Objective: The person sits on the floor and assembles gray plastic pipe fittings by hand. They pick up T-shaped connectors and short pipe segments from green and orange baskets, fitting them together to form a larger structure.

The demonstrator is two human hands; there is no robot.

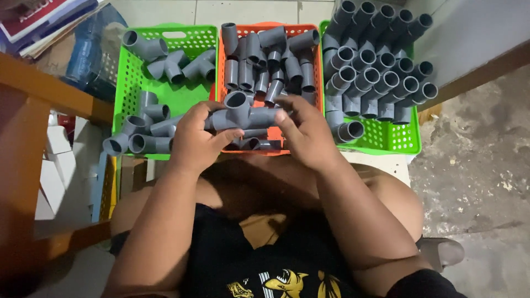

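Held above the lap, in front of the orange basket (269,28): a grey pipe assembly (243,115), a tee with one open socket turned upward, lying crosswise between both hands; left hand (194,138) wrapped round its left end, fingers curled and thumb pressed along the underside, hiding that end entirely; right hand (305,129) closing over the right end, fingertips pinching the pipe from above, joint beneath them not visible. Just behind, the orange basket holding loose grey tees and short pipe pieces, near edge blocked by the hands; to the left, a green basket (132,72) with grey elbows and tees, some spilling over its near left corner; to the right, a second green basket (397,140) stacked with finished fittings in rows, open sockets facing up, far end cut off by the frame. Far left: an orange wooden frame (38,88), a blue plastic bottle (88,49) half hidden behind it, papers cut off at the corner. Right: rough concrete floor (480,165); a grey sandal (441,251) beside the knee.
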